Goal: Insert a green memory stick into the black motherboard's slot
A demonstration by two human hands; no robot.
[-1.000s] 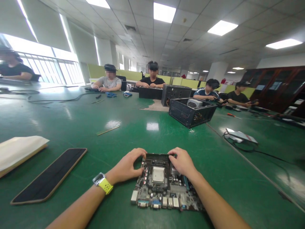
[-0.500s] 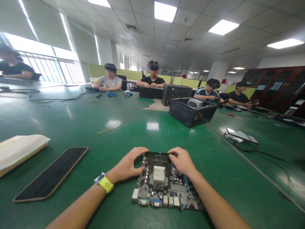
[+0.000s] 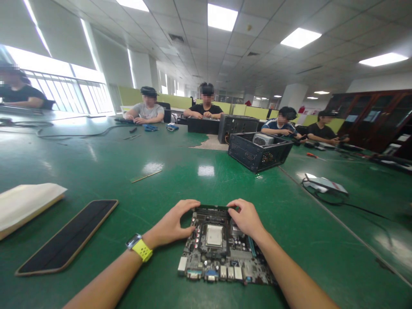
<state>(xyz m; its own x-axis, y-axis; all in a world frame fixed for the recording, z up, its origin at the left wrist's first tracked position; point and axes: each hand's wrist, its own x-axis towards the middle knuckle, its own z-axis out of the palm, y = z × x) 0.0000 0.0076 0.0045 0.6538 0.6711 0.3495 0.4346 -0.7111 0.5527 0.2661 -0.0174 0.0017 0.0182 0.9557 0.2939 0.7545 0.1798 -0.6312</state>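
A computer motherboard [image 3: 220, 251] lies flat on the green table [image 3: 180, 171] right in front of me, its silver processor [image 3: 214, 235] in the middle and its ports toward me. My left hand [image 3: 172, 223], with a yellow-strapped watch [image 3: 139, 246] on the wrist, curls its fingers over the board's far left corner. My right hand [image 3: 246, 216] grips the far right corner the same way. Both hands hold the board's far edge.
A long black pad with a tan rim [image 3: 69, 236] and a cream booklet [image 3: 27, 204] lie to my left. An open black computer case [image 3: 259, 150] stands ahead, a cabled device [image 3: 325, 183] to the right. Several people sit at the table's far side.
The motherboard and both hands shifted slightly away from me between the earliest frame and now; otherwise only small camera sway.
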